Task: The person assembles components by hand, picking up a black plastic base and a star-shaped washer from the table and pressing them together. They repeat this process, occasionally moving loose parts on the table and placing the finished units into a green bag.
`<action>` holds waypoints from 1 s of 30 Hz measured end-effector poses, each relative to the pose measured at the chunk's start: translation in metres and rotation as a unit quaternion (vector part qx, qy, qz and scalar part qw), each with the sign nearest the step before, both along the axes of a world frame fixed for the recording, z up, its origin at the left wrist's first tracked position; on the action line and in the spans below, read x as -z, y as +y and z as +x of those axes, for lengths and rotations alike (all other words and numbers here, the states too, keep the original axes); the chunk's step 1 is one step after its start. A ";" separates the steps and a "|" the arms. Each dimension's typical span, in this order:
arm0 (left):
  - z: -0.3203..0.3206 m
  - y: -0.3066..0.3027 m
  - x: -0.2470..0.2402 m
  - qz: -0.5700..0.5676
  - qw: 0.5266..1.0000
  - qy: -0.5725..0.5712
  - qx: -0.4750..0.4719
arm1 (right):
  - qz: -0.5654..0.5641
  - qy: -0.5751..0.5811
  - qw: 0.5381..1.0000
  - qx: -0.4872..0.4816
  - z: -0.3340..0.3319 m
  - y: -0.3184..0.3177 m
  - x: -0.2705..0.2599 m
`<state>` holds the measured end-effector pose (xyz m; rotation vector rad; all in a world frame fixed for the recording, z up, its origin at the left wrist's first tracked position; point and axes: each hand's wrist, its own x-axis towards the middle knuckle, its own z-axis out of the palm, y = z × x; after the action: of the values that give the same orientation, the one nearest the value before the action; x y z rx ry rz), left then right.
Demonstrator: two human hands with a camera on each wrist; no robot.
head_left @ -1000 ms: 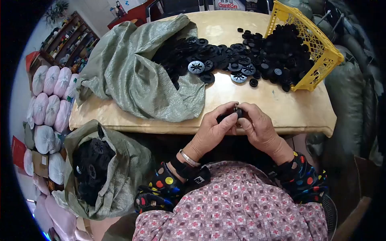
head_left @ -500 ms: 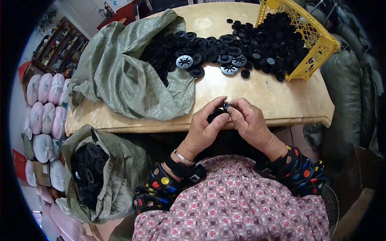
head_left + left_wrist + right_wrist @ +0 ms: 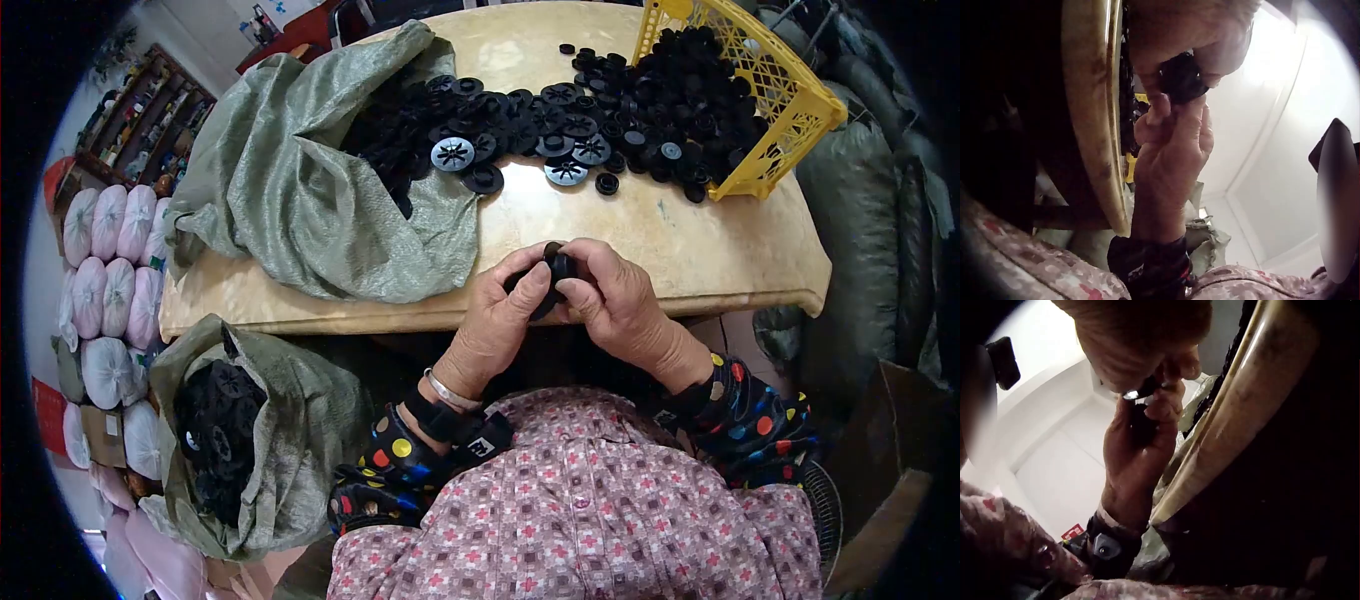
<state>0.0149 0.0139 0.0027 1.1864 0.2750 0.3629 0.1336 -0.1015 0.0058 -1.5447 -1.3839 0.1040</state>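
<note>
Left hand (image 3: pixel 500 310) and right hand (image 3: pixel 628 310) gripping black pieces (image 3: pixel 562 268) in curled fingers (image 3: pixel 530 288) by tabletop (image 3: pixel 590 220) near edge, yellow crate (image 3: pixel 825 108) far-right corner.

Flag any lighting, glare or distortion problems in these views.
Head: bowed edges, black corners, glare on the tabletop. Left wrist: held black part too dark for detail, background bright at upper right. Right wrist: left hand and right hand shadowed, lower right nearly black.

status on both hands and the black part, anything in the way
Left hand and right hand gripping black part. Held at near edge of table. No obstruction visible around them.
</note>
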 end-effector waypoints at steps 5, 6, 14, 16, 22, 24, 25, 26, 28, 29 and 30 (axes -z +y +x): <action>0.001 0.001 0.002 0.062 0.998 0.011 -0.005 | -0.050 0.143 0.985 0.083 -0.020 0.004 -0.004; 0.001 0.003 0.005 0.098 0.995 0.020 -0.012 | -0.071 0.167 0.978 0.107 -0.021 0.004 -0.005; 0.004 0.016 -0.014 -0.019 0.999 0.033 -0.036 | -0.072 -0.048 0.991 0.097 0.022 0.011 -0.007; 0.004 0.037 -0.017 -0.132 0.990 -0.028 -0.033 | -0.118 -0.195 0.964 0.136 0.049 0.018 -0.017; 0.013 0.088 -0.037 -0.094 0.988 -0.077 -0.093 | -0.277 -0.283 0.909 0.131 0.097 0.039 0.002; 0.026 0.102 -0.040 0.130 0.980 0.032 -0.146 | -0.284 -0.295 0.904 0.124 0.100 0.040 0.005; 0.031 0.107 -0.040 0.131 0.980 0.033 -0.146 | -0.289 -0.285 0.906 0.119 0.099 0.036 0.005; 0.036 0.110 -0.039 0.355 0.914 0.121 -0.155 | -0.294 -0.275 0.908 0.114 0.098 0.033 0.005; 0.047 0.115 -0.034 0.581 0.775 0.223 -0.108 | -0.284 -0.278 0.909 0.123 0.095 0.026 0.006; 0.049 0.113 -0.030 0.581 0.776 0.221 -0.106 | -0.274 -0.283 0.910 0.131 0.094 0.021 0.006; 0.050 0.103 -0.032 0.639 0.725 0.245 -0.079 | -0.275 -0.283 0.909 0.134 0.095 0.017 0.006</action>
<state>0.0648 0.1173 0.0343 2.6704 0.6363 0.3749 0.2283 -0.0843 0.0000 -2.3596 -1.6500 -0.1518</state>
